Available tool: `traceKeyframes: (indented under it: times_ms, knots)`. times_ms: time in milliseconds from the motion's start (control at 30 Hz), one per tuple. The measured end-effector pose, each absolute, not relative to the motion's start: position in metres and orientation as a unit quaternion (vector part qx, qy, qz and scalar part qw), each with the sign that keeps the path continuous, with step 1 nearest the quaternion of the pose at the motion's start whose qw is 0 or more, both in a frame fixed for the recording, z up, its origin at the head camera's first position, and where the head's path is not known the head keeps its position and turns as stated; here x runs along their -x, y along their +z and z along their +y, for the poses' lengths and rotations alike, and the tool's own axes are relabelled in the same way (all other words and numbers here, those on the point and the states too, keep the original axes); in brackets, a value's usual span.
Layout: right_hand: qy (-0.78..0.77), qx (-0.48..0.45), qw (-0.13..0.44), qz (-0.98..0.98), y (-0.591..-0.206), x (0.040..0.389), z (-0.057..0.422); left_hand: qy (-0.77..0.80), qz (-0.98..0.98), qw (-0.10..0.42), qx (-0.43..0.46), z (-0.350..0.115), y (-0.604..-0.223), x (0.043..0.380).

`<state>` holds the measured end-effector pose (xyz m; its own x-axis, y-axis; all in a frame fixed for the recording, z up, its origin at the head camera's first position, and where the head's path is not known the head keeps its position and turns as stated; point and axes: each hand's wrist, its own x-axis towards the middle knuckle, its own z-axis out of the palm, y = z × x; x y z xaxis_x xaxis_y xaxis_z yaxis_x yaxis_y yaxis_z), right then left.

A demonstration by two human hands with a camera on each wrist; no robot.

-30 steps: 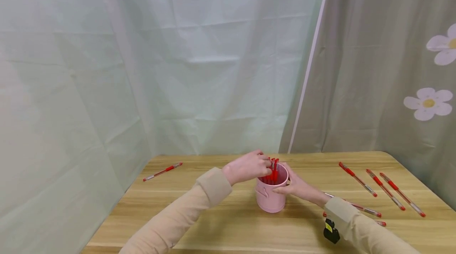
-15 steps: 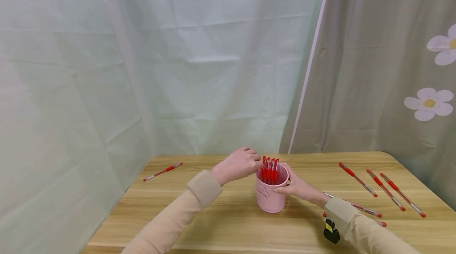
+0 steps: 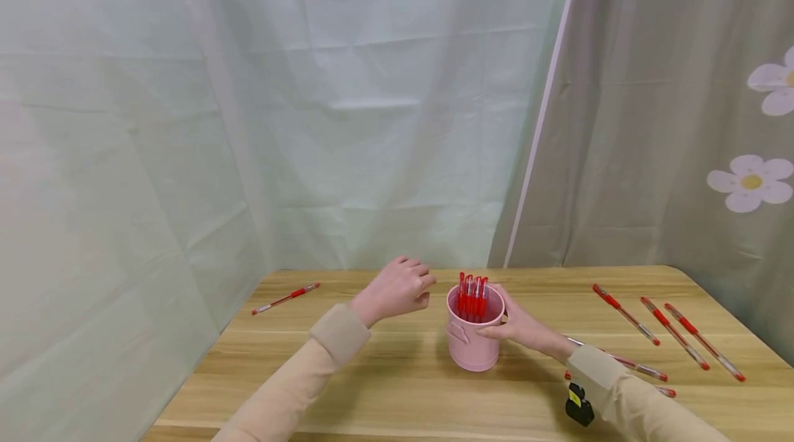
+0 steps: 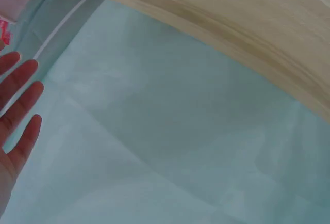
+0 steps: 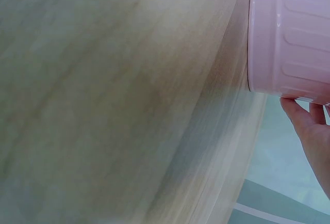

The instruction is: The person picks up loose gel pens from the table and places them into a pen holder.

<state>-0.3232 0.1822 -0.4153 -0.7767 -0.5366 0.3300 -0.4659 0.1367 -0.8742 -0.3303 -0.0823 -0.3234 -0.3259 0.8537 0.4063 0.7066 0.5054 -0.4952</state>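
Observation:
A small pink bucket (image 3: 473, 352) stands upright on the wooden table, a little right of centre. Several red gel pens (image 3: 473, 298) lean together inside it, caps up above the rim. My right hand (image 3: 524, 325) holds the bucket from the right, thumb on the near side and fingers around the back; in the right wrist view, fingertips (image 5: 291, 108) touch the ribbed wall. My left hand (image 3: 397, 288) hovers to the left of the bucket, holding nothing. In the left wrist view, its fingers (image 4: 23, 102) are spread and relaxed.
One red pen (image 3: 285, 298) lies at the table's far left. Several more lie at the right, including a pen (image 3: 675, 333) near the edge and others partly behind the right sleeve (image 3: 611, 380). A black object with a yellow label (image 3: 579, 406) shows beside that cuff. Curtains hang behind.
My left hand has let go of a pen in the bucket and drawn back to the left, its fingers coming away from the rim. The right hand and bucket stay in place.

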Motion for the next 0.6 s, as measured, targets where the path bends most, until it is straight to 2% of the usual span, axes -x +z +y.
traceKeyframes:
  times_ms: [233,467,600]
  knots:
    - [-0.564,0.333,0.029,0.755,-0.419,0.324,0.183,0.098,-0.85,0.302,0.421,-0.108,-0.343,0.342]
    - [-0.57,0.34,0.031,0.747,-0.418,0.324,0.183,0.072,-0.914,0.221,0.333,-0.138,-0.359,0.349]
    - [-0.574,0.345,0.032,0.742,-0.413,0.32,0.182,0.061,-0.933,0.198,0.294,-0.157,-0.368,0.353]
